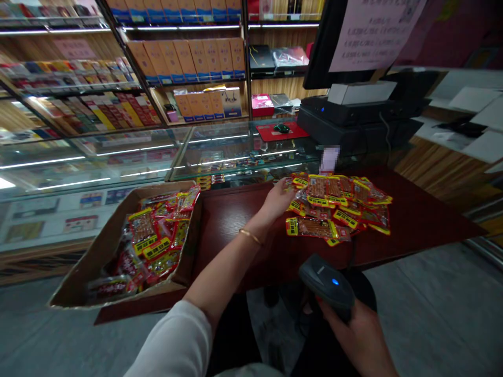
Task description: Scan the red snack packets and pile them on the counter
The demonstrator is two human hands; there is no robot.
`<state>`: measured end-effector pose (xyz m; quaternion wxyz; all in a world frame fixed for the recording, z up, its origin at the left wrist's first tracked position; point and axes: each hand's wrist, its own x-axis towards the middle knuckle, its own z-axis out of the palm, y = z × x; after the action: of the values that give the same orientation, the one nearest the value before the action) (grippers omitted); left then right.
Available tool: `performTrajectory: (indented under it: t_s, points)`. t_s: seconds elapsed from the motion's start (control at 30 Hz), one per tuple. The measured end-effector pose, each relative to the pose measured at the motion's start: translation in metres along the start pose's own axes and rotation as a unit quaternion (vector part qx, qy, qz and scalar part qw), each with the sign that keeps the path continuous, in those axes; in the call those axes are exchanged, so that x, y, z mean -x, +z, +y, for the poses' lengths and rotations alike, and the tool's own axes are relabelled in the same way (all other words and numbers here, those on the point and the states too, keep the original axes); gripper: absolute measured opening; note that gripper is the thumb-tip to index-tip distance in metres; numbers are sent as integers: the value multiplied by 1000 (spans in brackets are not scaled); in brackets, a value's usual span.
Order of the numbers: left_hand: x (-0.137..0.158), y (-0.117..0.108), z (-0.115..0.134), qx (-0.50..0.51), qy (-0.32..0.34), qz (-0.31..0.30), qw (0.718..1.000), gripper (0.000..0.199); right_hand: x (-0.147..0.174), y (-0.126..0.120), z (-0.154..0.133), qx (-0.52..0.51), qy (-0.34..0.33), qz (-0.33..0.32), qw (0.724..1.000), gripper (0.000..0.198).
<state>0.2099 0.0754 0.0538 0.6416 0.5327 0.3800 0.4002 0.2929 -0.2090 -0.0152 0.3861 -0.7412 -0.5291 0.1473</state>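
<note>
Left hand: While the arm stretches out over the dark red table [231, 214], the left hand [280, 198] has its fingers at the left edge of the packet pile [330, 201]; they are partly curled, and I cannot tell whether they have hold of a packet.
Right hand: closed around the handle of a dark handheld scanner [328, 285]; the right hand [363, 332] is nearer the body, with the scanner just short of the table's front edge.
Scanner light: blue, lit on the upper side.
Packet pile: red-and-yellow snack packets, overlapping and loosely heaped on the table, right of the left hand; one lies along the near side, its clear window showing brown strips.
Cardboard box: open-topped, at the table's left end, well apart from the pile; the cardboard box [192, 235] holds more red-and-yellow packets in a jumble.
Wrist: a thin gold-coloured bracelet [250, 236] circles the left one.
Behind the table: a glass counter [228, 139], with a dark mouse [281, 128] on a red mat [267, 135].
</note>
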Motion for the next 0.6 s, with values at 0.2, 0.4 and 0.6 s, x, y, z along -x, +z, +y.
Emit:
performTrajectory:
  t_s: [0.2, 0.4, 0.6]
  points:
    - [154, -131, 24, -220, 95, 44, 970, 35, -4, 14, 14, 41, 35, -58, 997, 39]
    - [184, -294, 54, -526, 24, 196, 827, 43, -8, 35, 6, 22, -28, -115, 993, 33]
    - [135, -383, 50, -619, -76, 142, 769, 68, 2, 41, -10, 15, -55, -107, 993, 26]
